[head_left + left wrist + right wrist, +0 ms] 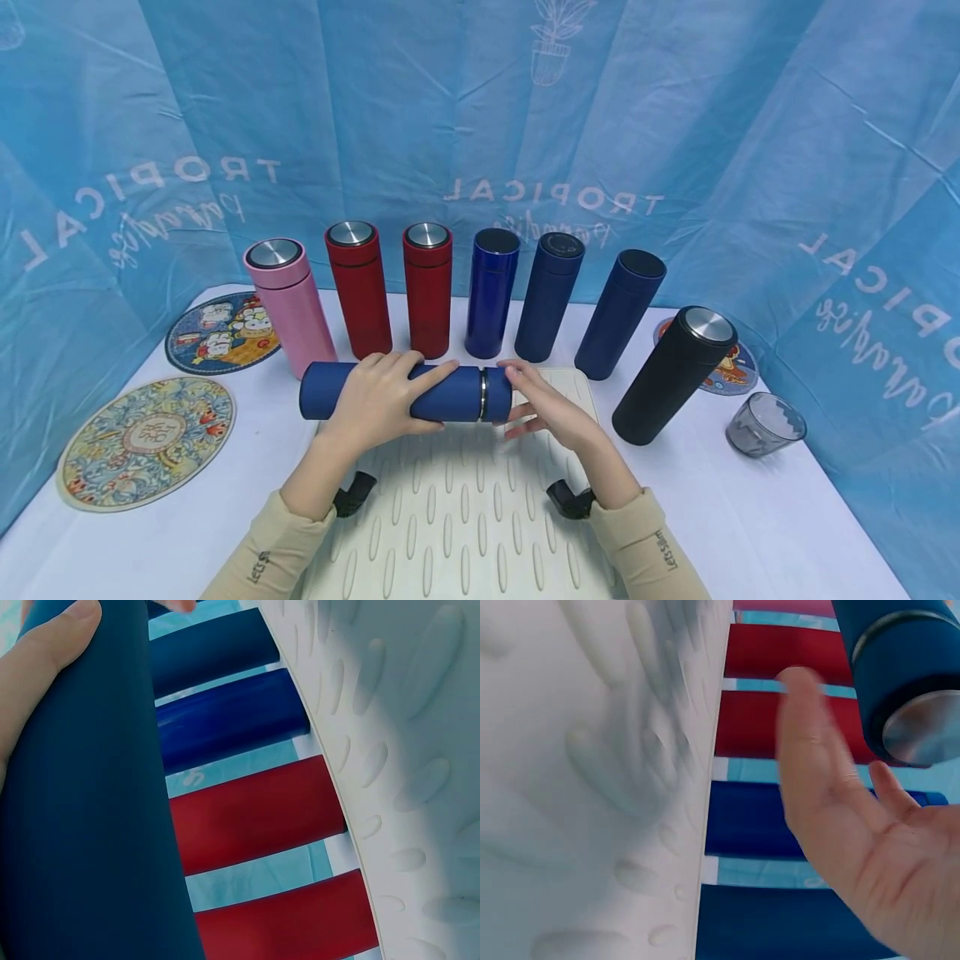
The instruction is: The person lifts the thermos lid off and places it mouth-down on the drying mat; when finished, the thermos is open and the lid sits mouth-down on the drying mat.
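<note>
My left hand grips a navy blue thermos flask, held level above the cream textured mat. In the left wrist view the thumb lies along the flask's body. My right hand is beside the flask's lid end, past the silver ring. In the right wrist view that hand has its fingers extended and apart from the metal-topped lid, holding nothing.
Behind stand a pink flask, two red flasks, a glossy blue one, two navy ones and a black one. A clear glass stands right. Round patterned mats lie left, another right.
</note>
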Action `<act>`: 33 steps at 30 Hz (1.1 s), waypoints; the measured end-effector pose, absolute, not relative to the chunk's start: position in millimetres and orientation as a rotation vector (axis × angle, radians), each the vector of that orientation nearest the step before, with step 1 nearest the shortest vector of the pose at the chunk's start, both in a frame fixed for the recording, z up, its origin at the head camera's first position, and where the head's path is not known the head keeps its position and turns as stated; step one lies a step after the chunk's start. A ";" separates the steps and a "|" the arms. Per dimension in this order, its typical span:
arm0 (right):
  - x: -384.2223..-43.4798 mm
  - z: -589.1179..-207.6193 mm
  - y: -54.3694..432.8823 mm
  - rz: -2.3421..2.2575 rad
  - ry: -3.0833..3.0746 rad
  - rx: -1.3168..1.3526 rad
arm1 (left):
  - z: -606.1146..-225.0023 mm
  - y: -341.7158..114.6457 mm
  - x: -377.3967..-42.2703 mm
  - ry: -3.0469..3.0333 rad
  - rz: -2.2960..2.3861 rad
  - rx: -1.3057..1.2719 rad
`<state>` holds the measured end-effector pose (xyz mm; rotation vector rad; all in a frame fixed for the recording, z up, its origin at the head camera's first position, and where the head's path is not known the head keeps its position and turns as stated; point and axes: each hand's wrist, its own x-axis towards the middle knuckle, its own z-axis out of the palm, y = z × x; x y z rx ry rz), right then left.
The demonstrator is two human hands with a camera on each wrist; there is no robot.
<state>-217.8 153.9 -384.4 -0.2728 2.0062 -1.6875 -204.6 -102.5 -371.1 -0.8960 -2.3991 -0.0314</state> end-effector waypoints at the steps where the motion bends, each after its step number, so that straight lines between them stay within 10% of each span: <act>1: -217.9 -384.8 152.8 -1.681 2.017 -0.248 | -371.3 -102.2 -204.6 -2.400 -0.031 -0.898; 33: -223.5 -376.0 180.6 -1.825 1.886 -0.393 | -368.1 -106.1 -203.7 -2.432 -0.069 -0.864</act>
